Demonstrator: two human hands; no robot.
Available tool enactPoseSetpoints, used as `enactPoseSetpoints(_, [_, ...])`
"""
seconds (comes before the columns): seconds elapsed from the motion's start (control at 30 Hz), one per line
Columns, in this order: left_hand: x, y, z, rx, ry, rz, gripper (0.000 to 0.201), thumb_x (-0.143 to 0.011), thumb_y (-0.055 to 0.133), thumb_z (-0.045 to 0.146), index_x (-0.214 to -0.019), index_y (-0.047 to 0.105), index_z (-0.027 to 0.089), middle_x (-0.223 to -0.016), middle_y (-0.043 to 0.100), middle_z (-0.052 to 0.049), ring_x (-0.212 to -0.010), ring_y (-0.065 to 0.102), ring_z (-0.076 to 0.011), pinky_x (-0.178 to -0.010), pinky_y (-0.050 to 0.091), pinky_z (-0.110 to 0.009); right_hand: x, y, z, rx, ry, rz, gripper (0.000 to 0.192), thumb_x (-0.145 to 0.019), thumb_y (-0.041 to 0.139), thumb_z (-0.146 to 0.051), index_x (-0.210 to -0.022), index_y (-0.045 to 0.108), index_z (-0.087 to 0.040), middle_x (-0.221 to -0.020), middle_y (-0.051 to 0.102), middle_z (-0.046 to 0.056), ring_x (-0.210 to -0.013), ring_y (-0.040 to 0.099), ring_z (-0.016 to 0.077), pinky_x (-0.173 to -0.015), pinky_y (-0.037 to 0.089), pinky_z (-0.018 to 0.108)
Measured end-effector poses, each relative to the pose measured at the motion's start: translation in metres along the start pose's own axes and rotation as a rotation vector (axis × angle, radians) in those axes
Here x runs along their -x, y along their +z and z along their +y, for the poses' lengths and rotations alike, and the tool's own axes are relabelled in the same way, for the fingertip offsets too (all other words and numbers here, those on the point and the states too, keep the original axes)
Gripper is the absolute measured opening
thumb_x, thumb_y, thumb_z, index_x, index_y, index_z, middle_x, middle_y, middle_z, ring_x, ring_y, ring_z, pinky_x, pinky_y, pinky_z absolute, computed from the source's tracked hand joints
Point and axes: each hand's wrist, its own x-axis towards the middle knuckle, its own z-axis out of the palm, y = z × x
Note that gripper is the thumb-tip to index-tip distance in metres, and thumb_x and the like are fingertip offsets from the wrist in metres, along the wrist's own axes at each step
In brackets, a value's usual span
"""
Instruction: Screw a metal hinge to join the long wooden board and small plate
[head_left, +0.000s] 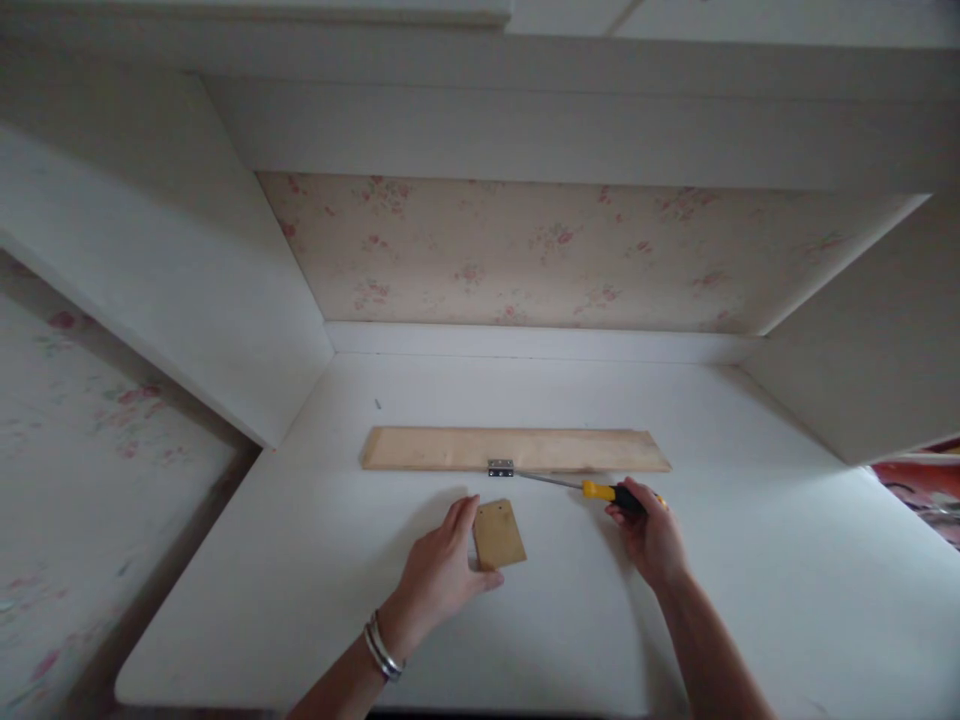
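A long pale wooden board (517, 449) lies across the white desk (300, 560). A small metal hinge (500, 467) sits at the middle of its near edge. My right hand (651, 533) grips a yellow and black screwdriver (600, 490), whose thin shaft points left with its tip at the hinge. My left hand (442, 575) holds a small wooden piece (499, 534) flat on the desk, just in front of the hinge. Metal bangles circle my left wrist.
White side panels (225, 300) wall in the desk on both sides, with a floral back panel (570, 250) behind. A tiny dark speck, perhaps a screw (378, 404), lies at the desk's back left. Floral bedding lies to the left.
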Motion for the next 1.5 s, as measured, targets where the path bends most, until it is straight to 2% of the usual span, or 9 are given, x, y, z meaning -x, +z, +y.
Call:
enactPoseSetpoints(0.2, [-0.014,0.002,0.004,0.002,0.031,-0.034,0.086,-0.053,0.079,0.028,-0.131,0.044,0.027,-0.130,0.046,-0.009,-0.111,0.050,-0.0305,-0.095,0.037,-0.037,-0.001,-0.002,0.000,-0.013,0.015,0.014,0.026,-0.062,0.076,-0.030,-0.076,0.062,-0.013,-0.064,0.064,0.001,-0.046,0.059,0.0101,-0.039,0.048,0.016])
enactPoseSetpoints(0.33, [-0.026,-0.002,0.004,0.165,0.089,-0.039,0.078,-0.052,0.079,0.020,-0.124,0.049,0.024,-0.123,0.046,-0.009,-0.111,0.048,-0.0250,-0.097,0.038,-0.035,0.000,-0.003,0.001,-0.027,0.023,0.010,0.026,-0.062,0.076,-0.030,-0.077,0.062,-0.014,-0.066,0.065,0.000,-0.046,0.059,0.0099,-0.038,0.048,0.015])
enactPoseSetpoints(0.47, [-0.039,0.002,-0.003,0.523,-0.119,-0.072,0.073,-0.055,0.078,0.019,-0.121,0.047,0.017,-0.118,0.050,-0.013,-0.101,0.056,-0.0228,-0.085,0.046,-0.034,0.000,-0.003,0.001,-0.036,0.032,0.007,0.026,-0.063,0.076,-0.030,-0.076,0.062,-0.014,-0.065,0.065,0.001,-0.046,0.059,0.0099,-0.037,0.047,0.015])
enactPoseSetpoints(0.57, [-0.048,0.007,-0.006,0.666,-0.278,-0.023,0.062,-0.062,0.074,0.021,-0.118,0.048,0.015,-0.109,0.058,-0.013,-0.091,0.060,-0.0208,-0.077,0.048,-0.031,0.001,-0.002,0.000,-0.035,0.025,0.012,0.027,-0.062,0.076,-0.031,-0.077,0.061,-0.014,-0.064,0.065,0.000,-0.045,0.058,0.0097,-0.036,0.046,0.015])
enactPoseSetpoints(0.67, [-0.054,0.008,-0.004,0.693,-0.322,0.006,0.047,-0.068,0.068,0.021,-0.112,0.053,0.014,-0.101,0.063,-0.011,-0.089,0.061,-0.0195,-0.074,0.047,-0.028,0.000,-0.002,-0.001,-0.038,0.029,0.011,0.027,-0.062,0.076,-0.031,-0.077,0.062,-0.014,-0.064,0.065,0.000,-0.045,0.058,0.0097,-0.036,0.046,0.015])
enactPoseSetpoints(0.83, [-0.062,0.007,0.008,0.779,-0.347,-0.085,0.025,-0.072,0.060,0.019,-0.096,0.062,0.013,-0.095,0.066,-0.009,-0.084,0.061,-0.0178,-0.070,0.047,-0.026,0.000,-0.003,0.000,-0.048,0.035,0.005,0.025,-0.064,0.076,-0.030,-0.077,0.062,-0.013,-0.065,0.065,0.000,-0.045,0.058,0.0098,-0.036,0.047,0.015])
enactPoseSetpoints(1.07, [-0.068,0.012,0.019,1.042,-0.432,-0.044,0.027,-0.069,0.065,0.021,-0.095,0.063,0.014,-0.099,0.066,-0.011,-0.087,0.063,-0.0191,-0.074,0.047,-0.028,0.002,-0.006,0.000,-0.074,0.005,0.049,0.025,-0.063,0.076,-0.030,-0.076,0.062,-0.014,-0.063,0.064,-0.001,-0.045,0.058,0.0088,-0.035,0.046,0.013])
enactPoseSetpoints(1.27, [-0.074,0.018,0.014,1.101,-0.412,-0.057,0.026,-0.069,0.067,0.027,-0.091,0.066,0.012,-0.098,0.067,-0.010,-0.087,0.062,-0.0183,-0.069,0.045,-0.024,0.005,-0.012,-0.001,-0.121,-0.006,0.130,0.027,-0.061,0.077,-0.028,-0.077,0.062,-0.014,-0.062,0.063,-0.002,-0.043,0.058,0.0082,-0.033,0.043,0.011])
enactPoseSetpoints(1.5, [-0.075,0.020,0.018,1.144,-0.406,-0.072,0.029,-0.067,0.070,0.028,-0.093,0.067,0.015,-0.099,0.067,-0.008,-0.092,0.061,-0.0188,-0.078,0.045,-0.027,0.016,-0.011,-0.009,-0.214,-0.025,0.218,0.025,-0.062,0.077,-0.030,-0.074,0.060,-0.016,-0.059,0.063,-0.005,-0.042,0.055,0.0059,-0.035,0.044,0.011])
